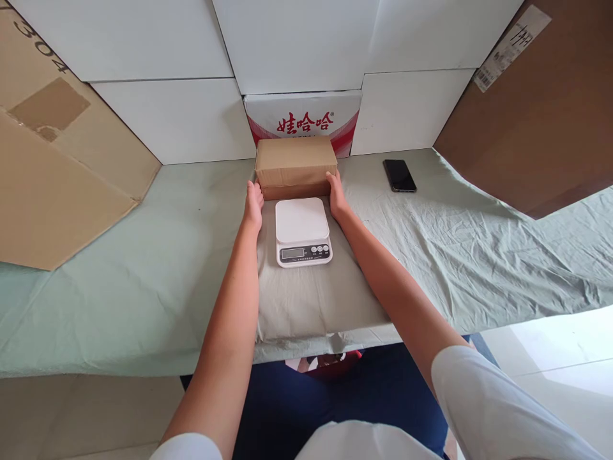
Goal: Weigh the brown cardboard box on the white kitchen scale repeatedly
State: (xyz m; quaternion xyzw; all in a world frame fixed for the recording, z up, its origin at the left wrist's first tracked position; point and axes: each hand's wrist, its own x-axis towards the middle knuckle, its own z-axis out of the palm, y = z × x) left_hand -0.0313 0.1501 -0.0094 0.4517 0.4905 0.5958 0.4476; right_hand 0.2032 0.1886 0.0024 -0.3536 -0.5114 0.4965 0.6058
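A brown cardboard box (pixel 295 174) stands at the back of the table, just behind a white digital kitchen scale (pixel 302 220). My left hand (pixel 253 203) grips the box's left side, low down near its front corner. On the opposite side my right hand (pixel 337 191) holds the box, its thumb on the front face. The fingers of both hands are partly hidden by the box's sides. Nothing lies on the scale's white plate, and its grey display and round buttons face me.
A greenish-grey cloth (pixel 191 255) covers the table. Behind the brown box stands a white-and-red printed carton (pixel 302 105). A black phone (pixel 400 176) lies at right. Large cardboard panels stand at left (pixel 62 166) and right (pixel 536 121), with white boxes (pixel 167 121) along the back.
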